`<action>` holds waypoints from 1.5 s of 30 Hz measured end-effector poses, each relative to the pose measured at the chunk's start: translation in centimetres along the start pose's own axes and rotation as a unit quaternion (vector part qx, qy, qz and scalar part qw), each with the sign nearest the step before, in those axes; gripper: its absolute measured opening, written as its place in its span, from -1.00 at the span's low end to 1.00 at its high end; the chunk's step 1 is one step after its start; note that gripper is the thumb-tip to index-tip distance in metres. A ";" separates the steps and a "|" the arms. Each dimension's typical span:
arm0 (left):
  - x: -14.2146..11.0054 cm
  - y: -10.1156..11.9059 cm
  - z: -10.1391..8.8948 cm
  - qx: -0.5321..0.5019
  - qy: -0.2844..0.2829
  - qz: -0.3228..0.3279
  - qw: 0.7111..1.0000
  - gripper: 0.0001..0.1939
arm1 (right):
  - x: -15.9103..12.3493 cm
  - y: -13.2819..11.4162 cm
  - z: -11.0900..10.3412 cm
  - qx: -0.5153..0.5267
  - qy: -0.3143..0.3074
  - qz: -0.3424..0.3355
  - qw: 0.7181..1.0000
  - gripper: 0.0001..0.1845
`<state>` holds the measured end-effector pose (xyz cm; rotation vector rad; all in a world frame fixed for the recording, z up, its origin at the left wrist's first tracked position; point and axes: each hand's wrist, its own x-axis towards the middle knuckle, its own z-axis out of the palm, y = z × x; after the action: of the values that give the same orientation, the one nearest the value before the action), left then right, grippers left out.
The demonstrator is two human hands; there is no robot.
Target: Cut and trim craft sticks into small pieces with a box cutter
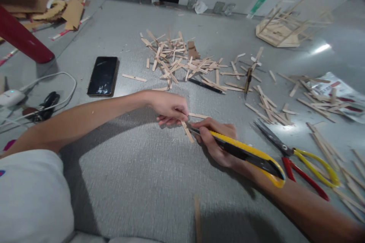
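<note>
Two-handed, working low over a grey surface (128, 190), probably relying on its firm flatness for support. Seeing a pale stick frame (281, 41) at the far right, well apart from the work, perhaps for safety from knocks. Looking past a loose pile of wooden sticks (196, 65) farther out, seemingly placed within easy reach. Finding yellow-and-red-handled snips (285, 149) lying to the right, likely for being handy. Gripping a yellow-and-black cutter (246, 152) in the right hand (215, 152), with fingers wrapped near its front end, presumably for fine control of the tip, and angling its rear back over the wrist. Spotting a phone (103, 76) lying flat to the left, apparently placed out of the way. Pinching a small wooden stick (187, 133) between thumb and fingers of the left hand (171, 106), pointing its free end nearward, likely for steadying it right beside the cutter's tip. Not telling whether blade and wood are touching.
</note>
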<state>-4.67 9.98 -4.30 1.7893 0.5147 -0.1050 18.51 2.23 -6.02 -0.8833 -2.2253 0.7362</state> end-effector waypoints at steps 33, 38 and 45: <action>0.0 0.3 0.2 -0.006 0.015 -0.012 1.000 -0.62 | -0.5 -0.1 0.8 0.036 -0.021 0.067 0.997 -0.78; 0.0 0.1 0.2 -0.007 0.008 -0.007 1.000 -0.62 | -0.6 0.1 0.9 0.045 -0.025 0.064 0.997 -0.80; 0.0 0.1 0.2 -0.017 0.010 -0.007 1.000 -0.62 | -0.9 0.5 0.7 0.032 -0.022 0.040 0.998 -0.86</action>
<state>-4.57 9.76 -4.25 1.7552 0.5403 -0.0890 18.72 1.65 -7.17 -0.9368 -2.2031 0.8662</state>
